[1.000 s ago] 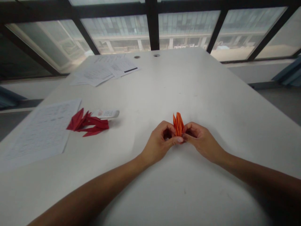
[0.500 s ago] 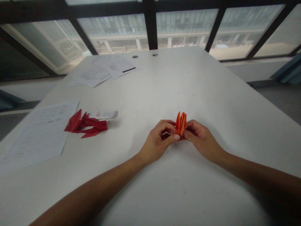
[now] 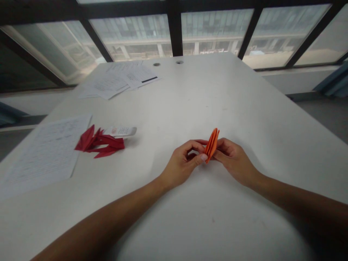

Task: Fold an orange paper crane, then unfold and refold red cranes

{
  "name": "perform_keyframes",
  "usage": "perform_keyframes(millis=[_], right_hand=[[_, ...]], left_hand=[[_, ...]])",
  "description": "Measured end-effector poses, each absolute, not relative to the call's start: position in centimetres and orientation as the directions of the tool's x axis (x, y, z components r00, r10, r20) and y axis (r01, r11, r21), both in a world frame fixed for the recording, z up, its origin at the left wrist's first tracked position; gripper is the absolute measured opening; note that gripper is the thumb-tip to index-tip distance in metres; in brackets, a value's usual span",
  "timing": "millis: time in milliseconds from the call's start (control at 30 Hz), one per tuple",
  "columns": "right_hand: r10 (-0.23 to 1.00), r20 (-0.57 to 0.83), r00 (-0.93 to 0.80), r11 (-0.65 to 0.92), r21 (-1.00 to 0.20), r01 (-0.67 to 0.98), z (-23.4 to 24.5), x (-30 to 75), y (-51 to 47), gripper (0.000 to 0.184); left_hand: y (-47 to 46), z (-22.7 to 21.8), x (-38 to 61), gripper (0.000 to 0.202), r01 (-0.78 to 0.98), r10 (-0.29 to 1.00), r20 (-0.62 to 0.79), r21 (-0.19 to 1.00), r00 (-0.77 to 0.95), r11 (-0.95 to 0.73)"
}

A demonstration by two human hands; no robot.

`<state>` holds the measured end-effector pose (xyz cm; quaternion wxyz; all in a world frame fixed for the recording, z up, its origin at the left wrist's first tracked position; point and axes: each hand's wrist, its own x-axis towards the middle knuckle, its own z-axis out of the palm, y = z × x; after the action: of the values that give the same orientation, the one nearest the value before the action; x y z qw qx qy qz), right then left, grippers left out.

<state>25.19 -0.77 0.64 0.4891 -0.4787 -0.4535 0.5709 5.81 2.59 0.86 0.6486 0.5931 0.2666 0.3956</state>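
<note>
Orange paper (image 3: pixel 212 145): found right of the frame's centre, between both hands and in contact with each. It is a narrow, pleated, folded piece. Its long axis is tilted, the upper end leaning to the upper right, the lower end pointing to the lower left. I cannot tell whether that lower end touches the table (image 3: pixel 174 221).

Left hand (image 3: pixel 182 164): on the paper's left, fingers curled, thumb and forefinger brought close together on the lower left edge. The thumb tip is at the lower end, so this hand is the nearer to that end.

Right hand (image 3: pixel 237 159): on the paper's right, fingers bent inward, thumb and forefinger drawn together at the right side. Its exact hold is partly hidden from me. Neither hand reaches the upper end, which stands clear above the fingers.

Other items noted: red paper (image 3: pixel 87 140), folded, at left of frame, well apart from the hands; a remote (image 3: pixel 122 131) just beside it; a sheet (image 3: pixel 45 154) partly beneath it; further papers (image 3: pixel 111 85) at upper left.
</note>
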Motion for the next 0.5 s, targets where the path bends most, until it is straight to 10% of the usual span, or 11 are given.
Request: perform_keyframes(millis=[500], right_hand=[[0.994,-0.105,-0.041,-0.108,-0.992,-0.065,0.79,25.18,-0.97,0.025]], left_hand=[[2.3,1.1,5.83,0.013,-0.165,0.848,0.111,0.986,0.518,-0.028]])
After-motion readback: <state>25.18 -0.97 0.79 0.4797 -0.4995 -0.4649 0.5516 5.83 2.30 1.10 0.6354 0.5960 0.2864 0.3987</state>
